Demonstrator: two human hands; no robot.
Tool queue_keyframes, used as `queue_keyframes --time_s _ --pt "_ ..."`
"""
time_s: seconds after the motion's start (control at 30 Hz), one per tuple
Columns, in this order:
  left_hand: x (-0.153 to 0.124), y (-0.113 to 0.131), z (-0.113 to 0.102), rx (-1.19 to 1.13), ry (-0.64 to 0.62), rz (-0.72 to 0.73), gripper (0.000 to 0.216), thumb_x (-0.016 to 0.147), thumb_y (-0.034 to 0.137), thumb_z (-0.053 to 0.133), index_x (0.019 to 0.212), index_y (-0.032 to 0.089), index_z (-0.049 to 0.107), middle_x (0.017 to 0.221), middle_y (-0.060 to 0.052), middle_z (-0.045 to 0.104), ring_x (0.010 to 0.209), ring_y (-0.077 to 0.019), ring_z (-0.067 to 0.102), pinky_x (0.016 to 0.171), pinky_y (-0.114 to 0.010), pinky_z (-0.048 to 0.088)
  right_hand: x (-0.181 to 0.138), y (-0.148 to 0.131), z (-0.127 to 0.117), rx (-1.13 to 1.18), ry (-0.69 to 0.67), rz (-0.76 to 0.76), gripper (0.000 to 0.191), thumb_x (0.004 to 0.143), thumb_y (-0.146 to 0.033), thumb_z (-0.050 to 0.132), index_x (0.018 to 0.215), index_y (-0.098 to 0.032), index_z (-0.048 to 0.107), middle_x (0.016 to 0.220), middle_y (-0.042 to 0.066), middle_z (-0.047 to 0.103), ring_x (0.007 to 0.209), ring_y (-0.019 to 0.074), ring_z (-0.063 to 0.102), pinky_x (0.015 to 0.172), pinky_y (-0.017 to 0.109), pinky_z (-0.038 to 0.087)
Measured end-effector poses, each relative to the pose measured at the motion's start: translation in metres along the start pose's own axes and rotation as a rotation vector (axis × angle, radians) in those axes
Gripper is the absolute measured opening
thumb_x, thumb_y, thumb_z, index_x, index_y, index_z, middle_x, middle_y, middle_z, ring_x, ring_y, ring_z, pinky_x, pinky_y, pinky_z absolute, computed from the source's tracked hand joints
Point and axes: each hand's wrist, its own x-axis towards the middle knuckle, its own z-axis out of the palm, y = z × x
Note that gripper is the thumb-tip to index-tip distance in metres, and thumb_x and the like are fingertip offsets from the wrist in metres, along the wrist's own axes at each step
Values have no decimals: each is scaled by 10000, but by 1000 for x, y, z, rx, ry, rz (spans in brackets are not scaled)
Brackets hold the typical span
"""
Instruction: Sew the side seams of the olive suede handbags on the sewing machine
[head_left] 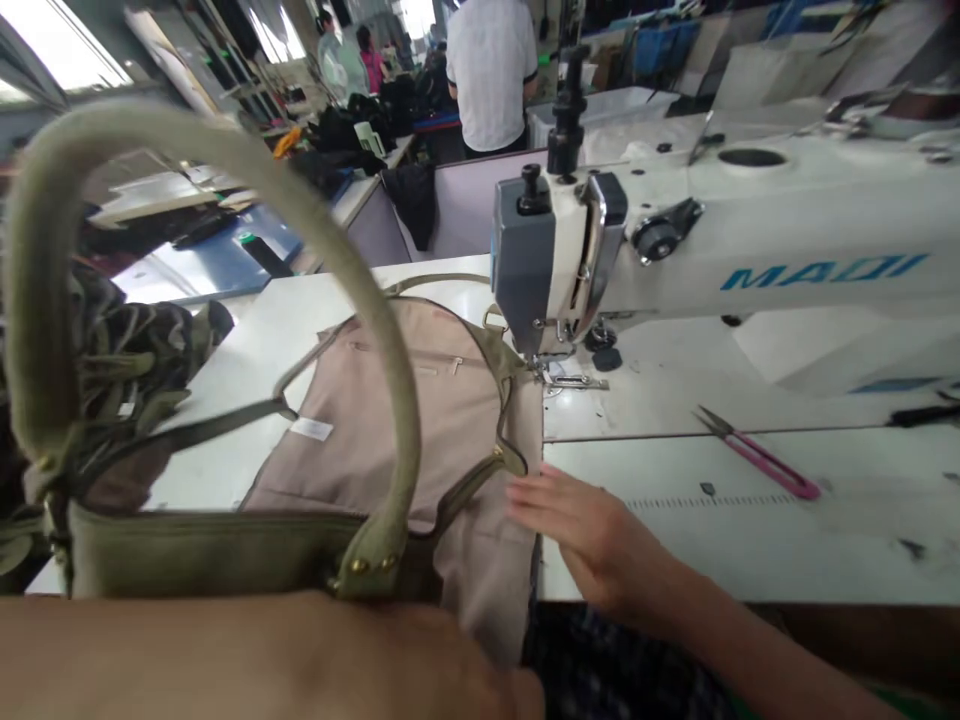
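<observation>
An olive handbag (pixel 225 555) lies on the sewing table with its pink-beige lining (pixel 390 420) spread out and a zipped pocket showing. Its rounded handle (pixel 397 400) arches up close to the camera. At the lining's right edge, my right hand (pixel 585 520) lies with fingers stretched out flat on the fabric. The sewing machine's needle and presser foot (pixel 536 370) stand over that same edge, farther back. Low in the foreground is my left hand (pixel 450 665), large and blurred beside the bag; its fingers are hidden.
Pink-handled thread snips (pixel 765 462) lie right of my right hand. The white machine arm (pixel 787 220) spans the right side. Camouflage-patterned fabric (pixel 150 340) is piled at left. A person in a white shirt (pixel 491 75) stands behind, with other people farther off.
</observation>
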Motion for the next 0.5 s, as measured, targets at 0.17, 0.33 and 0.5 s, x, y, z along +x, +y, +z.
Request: queue_keyframes --time_s 0.17,0.33,0.5 --pt "14 16 14 -456 -156 -60 188 781 45 529 883 204 524 756 64 589 637 -62 551 562 -134 405 -20 -36 10 72 74 18 331 873 -51 427 1084 -71 681 1176 141 664 1181 221 566 1035 344 473" --pt "5 27 14 -273 86 3 202 859 76 404 990 195 501 885 -13 620 846 -126 596 816 -227 472 -24 -48 17 81 56 124 377 866 -20 424 1179 -51 632 1255 184 602 1246 247 501 1036 388 468" --pt "1 -9 -21 460 196 -90 486 743 99 561 1222 163 518 1108 -114 616 944 -246 590 798 -342 443 -15 -58 9 124 -41 232 387 843 -50 447 1182 -43 632 1193 177 628 1196 247 531 1061 381 443"
